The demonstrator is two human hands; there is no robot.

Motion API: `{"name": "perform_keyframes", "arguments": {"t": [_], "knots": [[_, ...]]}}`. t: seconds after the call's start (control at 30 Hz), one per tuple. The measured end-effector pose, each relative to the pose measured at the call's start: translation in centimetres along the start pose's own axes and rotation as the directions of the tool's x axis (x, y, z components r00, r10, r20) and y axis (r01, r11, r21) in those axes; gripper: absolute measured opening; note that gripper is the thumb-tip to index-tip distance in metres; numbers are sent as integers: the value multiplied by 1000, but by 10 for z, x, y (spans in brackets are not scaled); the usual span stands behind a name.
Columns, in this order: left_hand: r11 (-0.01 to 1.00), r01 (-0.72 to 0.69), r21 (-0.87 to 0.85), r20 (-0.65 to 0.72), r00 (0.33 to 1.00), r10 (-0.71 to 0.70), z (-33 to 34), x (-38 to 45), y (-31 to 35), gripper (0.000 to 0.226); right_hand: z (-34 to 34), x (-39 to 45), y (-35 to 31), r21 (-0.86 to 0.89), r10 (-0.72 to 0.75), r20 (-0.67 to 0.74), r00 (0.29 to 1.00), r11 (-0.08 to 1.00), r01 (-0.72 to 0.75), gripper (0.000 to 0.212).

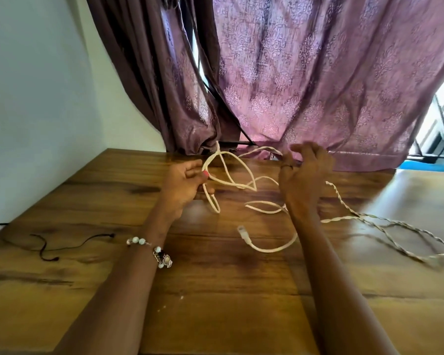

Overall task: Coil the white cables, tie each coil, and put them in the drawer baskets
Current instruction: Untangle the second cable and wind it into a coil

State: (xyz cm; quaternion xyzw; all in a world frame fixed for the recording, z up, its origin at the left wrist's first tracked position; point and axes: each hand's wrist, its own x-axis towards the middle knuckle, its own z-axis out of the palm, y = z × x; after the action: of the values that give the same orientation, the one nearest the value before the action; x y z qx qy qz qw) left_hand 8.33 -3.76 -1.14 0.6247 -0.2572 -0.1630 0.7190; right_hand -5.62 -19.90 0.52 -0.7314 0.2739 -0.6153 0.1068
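— Forearms come in from the bottom edge over the table [215, 303]; a bracelet [154, 252] of pale beads sits on the left wrist.

— What is the left hand [183, 184] doing?

— Its fingers are curled round loops of the white cable [231, 180], with the thumb pressing the strands. Loops stand up from that hand toward the curtain [318, 85], and one short loop hangs below it.

— And the right hand [304, 175]?

— Raised near the curtain hem, back toward the camera, fingers bent. A strand of cable runs up to the fingertips, but motion blur there hides whether they pinch it, so I cannot tell.

— Where does the rest of the cable lie?

— Loose on the wood between and under the wrists, with its plug [242, 231] lying free near the right forearm.

— Anything else?

— A twisted cord [385, 226] trails from behind the right hand to the table's right edge. A thin black cord [44, 245] lies on the left side, well apart from the hands.
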Motion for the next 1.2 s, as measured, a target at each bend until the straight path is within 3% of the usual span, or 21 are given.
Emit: {"name": "perform_keyframes", "arguments": {"t": [0.03,0.07,0.1,0.17,0.23,0.3,0.37,0.43,0.5,0.53,0.57,0.67,0.77,0.8,0.87,0.97,1.03,1.1,1.2], "knots": [[1000,-19,3,-12,1000,19,1,0,-1,35,-2,3,-8,217,-81,94,992,974,59,23],[999,-34,-5,-28,999,34,1,0,-1,31,-3,4,-17,399,-135,245,960,917,27,22],[999,-49,-10,-49,998,48,2,0,-2,27,-3,3,-25,476,-212,420,882,879,-16,24],[998,-66,-15,-98,993,64,1,0,-3,22,6,-5,-34,358,-363,640,678,921,155,36],[996,-62,-57,-122,991,55,-2,1,-4,19,23,-18,-32,198,-382,729,568,912,360,32],[992,-19,-122,-97,995,8,-5,2,-4,17,33,-21,-21,224,-373,705,604,924,309,10],[981,48,-186,-56,997,-59,-6,3,-3,17,31,-18,-13,337,-262,615,744,940,53,18],[963,97,-250,-11,995,-103,-6,4,-2,20,24,-9,-4,467,-40,512,858,852,-239,30],[939,144,-312,65,989,-130,-7,4,0,22,18,-2,7,571,231,438,869,675,-467,29],[927,161,-339,108,985,-132,-8,3,1,23,16,0,12,593,334,381,862,628,-505,27],[919,169,-356,144,982,-124,-8,2,2,24,13,1,16,571,393,306,867,653,-497,25],[929,142,-342,186,979,-81,-5,-1,6,27,7,-2,16,361,352,92,932,860,-360,21],[977,34,-211,130,991,-7,-2,-4,5,32,5,-10,0,-20,-20,24,1000,1000,20,61],[986,-10,-166,106,994,28,-2,-4,5,34,6,-12,-4,-132,-176,48,983,975,181,68],[990,-89,-109,51,994,95,-1,-4,3,37,8,-17,-17,-224,-433,170,885,858,463,69],[985,-162,-52,-33,987,160,-1,-5,3,42,19,-32,-29,-159,-627,364,689,687,709,53],[980,-200,-13,-37,979,200,-1,-7,4,43,27,-39,-26,-194,-666,458,588,571,798,45],[976,-218,4,-22,976,218,-2,-7,6,41,32,-40,-18,-266,-627,500,597,544,795,34],[973,-232,2,50,972,231,-2,-9,10,35,35,-42,-14,-320,-532,459,711,648,691,14]]}}
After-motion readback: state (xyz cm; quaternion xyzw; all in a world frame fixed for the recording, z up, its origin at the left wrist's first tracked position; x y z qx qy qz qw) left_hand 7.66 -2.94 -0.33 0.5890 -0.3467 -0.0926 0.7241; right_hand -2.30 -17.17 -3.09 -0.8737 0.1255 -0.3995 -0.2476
